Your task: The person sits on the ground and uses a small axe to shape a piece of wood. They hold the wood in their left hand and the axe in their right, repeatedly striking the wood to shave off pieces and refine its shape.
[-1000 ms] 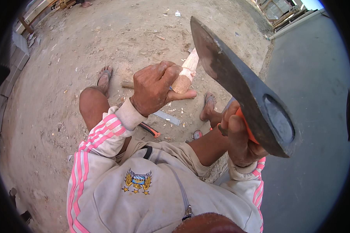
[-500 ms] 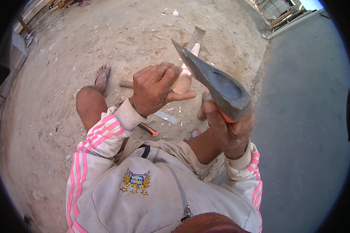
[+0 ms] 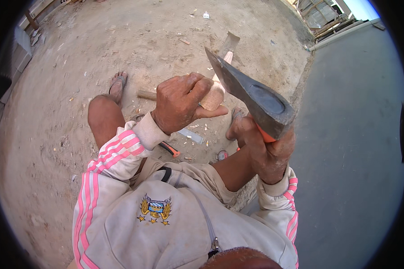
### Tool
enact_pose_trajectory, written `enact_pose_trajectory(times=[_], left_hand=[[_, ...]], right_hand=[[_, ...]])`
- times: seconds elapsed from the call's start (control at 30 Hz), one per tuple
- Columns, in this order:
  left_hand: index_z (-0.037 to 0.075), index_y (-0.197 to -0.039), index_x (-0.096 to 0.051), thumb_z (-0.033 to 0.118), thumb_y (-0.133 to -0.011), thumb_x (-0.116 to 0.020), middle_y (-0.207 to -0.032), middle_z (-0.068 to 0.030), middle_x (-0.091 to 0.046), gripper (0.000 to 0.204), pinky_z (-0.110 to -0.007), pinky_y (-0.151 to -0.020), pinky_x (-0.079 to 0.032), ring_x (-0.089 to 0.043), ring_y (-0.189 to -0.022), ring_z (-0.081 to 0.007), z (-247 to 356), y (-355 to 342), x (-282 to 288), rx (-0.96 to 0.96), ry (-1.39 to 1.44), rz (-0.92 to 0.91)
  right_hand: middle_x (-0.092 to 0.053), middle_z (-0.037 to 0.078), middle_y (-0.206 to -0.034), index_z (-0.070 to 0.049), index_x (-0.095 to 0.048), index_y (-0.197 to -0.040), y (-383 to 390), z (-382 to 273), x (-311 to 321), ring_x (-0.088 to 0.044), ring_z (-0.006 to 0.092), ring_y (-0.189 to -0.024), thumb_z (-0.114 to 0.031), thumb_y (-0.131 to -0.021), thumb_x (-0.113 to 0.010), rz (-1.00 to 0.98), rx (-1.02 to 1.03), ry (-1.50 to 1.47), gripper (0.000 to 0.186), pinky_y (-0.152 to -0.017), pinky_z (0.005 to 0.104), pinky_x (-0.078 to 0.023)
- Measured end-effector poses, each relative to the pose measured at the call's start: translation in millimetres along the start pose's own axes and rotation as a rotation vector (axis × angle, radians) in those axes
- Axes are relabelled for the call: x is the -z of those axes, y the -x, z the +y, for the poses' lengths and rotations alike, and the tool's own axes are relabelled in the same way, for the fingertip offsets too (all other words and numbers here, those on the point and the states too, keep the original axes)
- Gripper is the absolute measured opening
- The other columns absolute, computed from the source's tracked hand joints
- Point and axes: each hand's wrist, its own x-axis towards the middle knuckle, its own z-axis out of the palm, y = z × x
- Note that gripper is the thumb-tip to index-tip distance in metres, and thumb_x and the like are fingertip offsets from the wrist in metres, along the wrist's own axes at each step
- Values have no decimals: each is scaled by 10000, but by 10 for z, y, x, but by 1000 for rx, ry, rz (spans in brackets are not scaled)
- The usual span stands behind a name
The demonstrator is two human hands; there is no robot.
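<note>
My left hand (image 3: 180, 101) is closed on a pale wooden handle (image 3: 212, 97) with a rounded near end. Beyond the fingers the wood narrows, and a flat grey metal blade (image 3: 231, 42) lies in line with its far tip, seemingly joined to it. My right hand (image 3: 274, 154) grips an axe by its orange handle, close under the dark grey head (image 3: 256, 96). The axe head slants up and left, its edge near the wood in the picture; whether they touch I cannot tell. Most of the axe handle is hidden.
On the dirt between my feet lie a tool with an orange and black handle (image 3: 169, 149), a flat metal strip (image 3: 191, 135), a wooden stick (image 3: 147, 95), a small round object (image 3: 222, 155) and scattered wood chips. A smooth grey wall or slab (image 3: 345, 134) runs along the right.
The axe head has shifted slightly right and down in the picture. My left hand and the wooden handle have moved a little to the right, with both grips unchanged.
</note>
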Motion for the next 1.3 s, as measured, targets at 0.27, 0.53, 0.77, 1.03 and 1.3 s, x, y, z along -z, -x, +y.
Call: enact_pose_trajectory(times=[0.27,0.53,0.77,1.03,1.3], left_hand=[[82,-981,-637,545,-688,-864,-867,-65,-636,593,-328,-540,-497,-620,-621,-210,-57,35,15,1,14,-39],[72,-965,-636,524,-694,-866,-885,-71,-650,575,-329,-537,-499,-636,-635,-216,-33,32,52,1,18,-48],[69,-974,-637,514,-676,-876,-880,-69,-650,586,-330,-539,-501,-633,-631,-217,-39,1,40,4,26,-36],[63,-1003,-624,492,-649,-900,-875,-85,-673,621,-337,-560,-525,-667,-664,-230,-128,35,56,64,59,-21],[48,-1027,-629,487,-640,-906,-864,-127,-685,647,-354,-582,-532,-699,-708,-278,-224,-24,105,119,44,-14]], right_hand=[[-701,102,-823,21,-618,-1136,-147,-33,-55,-720,201,-734,-62,-882,-753,-46,-34,-53,299,-631,312,-547],[-716,127,-915,11,-550,-1202,-61,2,29,-729,205,-782,-67,-886,-764,-44,-35,-49,390,-667,314,-556],[-710,143,-990,25,-565,-1193,-84,114,6,-737,223,-844,-36,-857,-782,-23,44,-138,405,-695,315,-565],[-710,124,-949,20,-568,-1181,-108,66,-112,-732,218,-810,-34,-858,-776,35,-44,-136,388,-673,305,-557],[-693,105,-895,5,-564,-1167,-164,231,-205,-713,187,-748,-53,-855,-775,103,272,-46,382,-646,300,-550]])
